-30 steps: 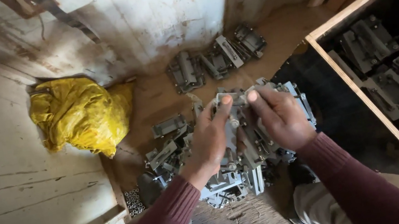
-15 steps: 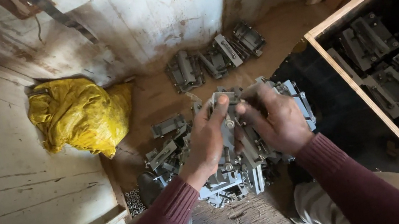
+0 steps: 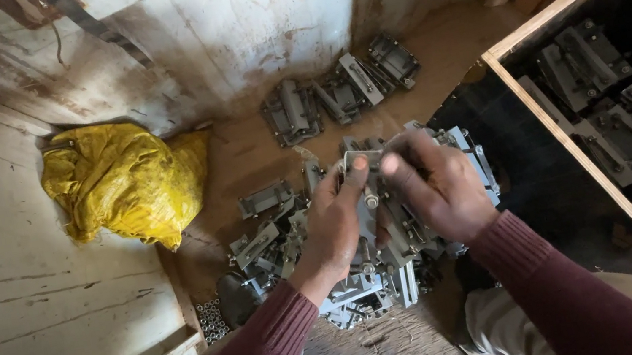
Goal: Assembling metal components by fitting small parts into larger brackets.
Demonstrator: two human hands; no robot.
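Note:
Both hands meet over a heap of grey metal bracket parts on the brown floor. My left hand grips one grey metal bracket from the left, thumb on its top edge. My right hand holds the same bracket from the right, fingers curled over its upper end. The piece is held upright just above the heap. Maroon sleeves cover both forearms.
A crumpled yellow sack lies at the left by the stained white wall. Three assembled brackets sit in a row near the wall. A wooden-framed dark box at the right holds more brackets. Small nuts lie by a wooden strip.
The right hand's fingers have shifted on the bracket's upper end, and both hands have stayed over the heap. Nothing else has moved.

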